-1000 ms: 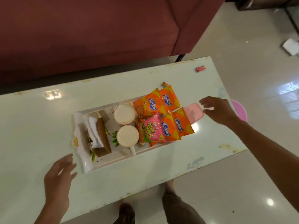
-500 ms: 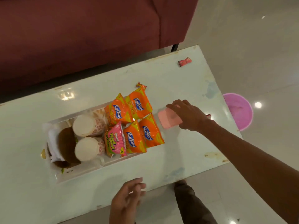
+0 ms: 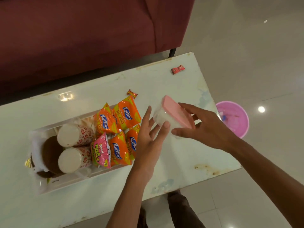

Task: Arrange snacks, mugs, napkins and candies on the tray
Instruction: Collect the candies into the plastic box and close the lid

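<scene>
A white tray (image 3: 70,181) lies on the pale table. It holds two patterned paper mugs (image 3: 72,134) lying beside white napkins (image 3: 35,145), several orange snack packets (image 3: 125,115) and a pink packet (image 3: 99,149). My right hand (image 3: 204,129) grips a clear box with a pink lid (image 3: 172,111), lifted and tilted just right of the tray. My left hand (image 3: 150,137) touches the box's near side with fingers spread. A small orange candy (image 3: 132,93) lies behind the tray. A red candy (image 3: 178,69) sits near the far right table corner.
A dark red sofa (image 3: 82,38) stands close behind the table (image 3: 181,162). A pink bucket (image 3: 233,118) sits on the tiled floor past the table's right edge. My feet show below the near edge.
My right hand lifted the pink-lidded box off the table and tilted it. My left hand rose from the near table edge and reached the box.
</scene>
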`<state>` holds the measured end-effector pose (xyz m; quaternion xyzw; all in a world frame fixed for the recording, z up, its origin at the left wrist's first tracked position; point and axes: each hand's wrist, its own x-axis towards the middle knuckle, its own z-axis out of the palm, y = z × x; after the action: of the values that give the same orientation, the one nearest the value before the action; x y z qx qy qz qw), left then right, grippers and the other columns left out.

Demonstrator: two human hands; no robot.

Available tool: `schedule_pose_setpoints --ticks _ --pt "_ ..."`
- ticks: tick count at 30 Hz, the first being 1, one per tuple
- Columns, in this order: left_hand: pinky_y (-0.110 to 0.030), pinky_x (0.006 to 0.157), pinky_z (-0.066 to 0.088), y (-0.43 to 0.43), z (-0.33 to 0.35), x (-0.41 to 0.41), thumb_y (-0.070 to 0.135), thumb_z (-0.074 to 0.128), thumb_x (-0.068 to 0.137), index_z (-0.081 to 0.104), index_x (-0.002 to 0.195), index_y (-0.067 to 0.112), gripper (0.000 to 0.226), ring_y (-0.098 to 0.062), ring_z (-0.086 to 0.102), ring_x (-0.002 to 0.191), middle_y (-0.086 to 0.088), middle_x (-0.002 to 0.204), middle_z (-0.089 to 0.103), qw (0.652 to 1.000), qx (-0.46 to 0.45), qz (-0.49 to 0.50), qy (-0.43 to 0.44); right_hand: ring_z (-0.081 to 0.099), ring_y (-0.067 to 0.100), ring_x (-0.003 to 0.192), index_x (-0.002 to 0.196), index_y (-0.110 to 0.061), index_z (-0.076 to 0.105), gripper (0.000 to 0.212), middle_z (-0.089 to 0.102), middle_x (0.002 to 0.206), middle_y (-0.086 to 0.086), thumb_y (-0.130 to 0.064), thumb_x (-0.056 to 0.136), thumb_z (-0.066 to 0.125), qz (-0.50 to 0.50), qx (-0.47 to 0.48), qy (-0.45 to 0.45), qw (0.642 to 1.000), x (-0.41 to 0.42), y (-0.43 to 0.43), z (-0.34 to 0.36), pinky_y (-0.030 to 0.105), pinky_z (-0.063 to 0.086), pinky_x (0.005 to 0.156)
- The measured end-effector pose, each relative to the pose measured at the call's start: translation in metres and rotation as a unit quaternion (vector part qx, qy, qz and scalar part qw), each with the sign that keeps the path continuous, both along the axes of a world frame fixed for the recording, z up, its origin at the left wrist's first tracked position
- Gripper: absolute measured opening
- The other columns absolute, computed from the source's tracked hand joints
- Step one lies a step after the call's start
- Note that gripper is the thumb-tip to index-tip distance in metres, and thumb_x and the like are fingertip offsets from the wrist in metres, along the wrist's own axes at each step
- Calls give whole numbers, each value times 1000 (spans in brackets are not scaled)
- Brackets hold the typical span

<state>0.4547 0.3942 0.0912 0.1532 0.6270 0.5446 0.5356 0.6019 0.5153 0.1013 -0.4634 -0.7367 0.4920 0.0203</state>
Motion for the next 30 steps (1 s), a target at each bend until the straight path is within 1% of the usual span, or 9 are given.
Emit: schedule_pose_setpoints --ticks 2,5,8,15,19,21,23,27,30 --pt "-35 101 52 10 1 -7 65 80 67 42 147 46 90 -10 57 131 11 143 61 998 23 -19 -50 59 -3 97 142 -41 43 90 56 120 -28 -75 61 66 11 -43 31 999 -2 -6 19 12 53 68" --pt "-31 81 60 14 2 -11 60 82 67 57 138 34 79 -17 70 114 2 126 73 987 46 32 -149 60 -7 101 143 -42 42 95 60 121 -29 -61 57 78 -1 -128 77 989 3 -7 38 14 54 77" --pt "-30 73 60 10 -2 -10 56 87 61 69 125 32 71 -20 74 106 -5 122 74 971 37 84 -223 56 -11 113 139 -48 46 98 57 126 -35 -54 49 85 -21 -153 133 979 13 -6 51 9 51 83" --pt "-31 73 60 8 -2 -4 50 83 67 72 122 31 59 -23 73 109 -10 126 72 966 30 97 -238 54 -12 119 118 -52 64 53 56 130 -36 -46 67 76 -25 -115 183 976 12 -5 55 4 43 90" --pt "-42 86 61 10 0 -1 43 56 96 66 131 29 39 -29 69 117 -11 131 69 965 29 81 -247 54 -14 117 114 -36 73 44 63 124 -30 -45 70 76 -1 -21 155 988 7 -11 48 2 43 88" --pt "-45 93 56 10 1 0 45 51 99 66 131 29 38 -31 68 118 -10 130 70 966 22 77 -248 57 -14 114 114 -37 72 44 65 120 -29 -49 71 75 -8 33 152 988 4 -14 45 4 45 88" --pt "-43 90 59 10 2 1 46 52 97 61 137 25 45 -30 69 116 -12 132 69 963 21 81 -256 57 -13 114 115 -38 70 43 64 120 -27 -50 74 73 -7 90 154 984 1 -18 43 6 47 89" --pt "-34 76 62 11 1 1 45 71 85 56 142 19 64 -27 71 112 -13 129 70 956 50 98 -273 61 11 120 119 -16 69 39 67 124 1 -37 86 69 66 245 160 954 -4 -29 33 29 54 96" --pt "-31 73 62 11 0 2 46 76 80 65 133 21 60 -26 72 109 -14 125 72 952 67 102 -281 67 20 113 117 -9 68 32 71 115 9 -30 94 61 99 385 153 905 -6 -32 29 26 55 92"
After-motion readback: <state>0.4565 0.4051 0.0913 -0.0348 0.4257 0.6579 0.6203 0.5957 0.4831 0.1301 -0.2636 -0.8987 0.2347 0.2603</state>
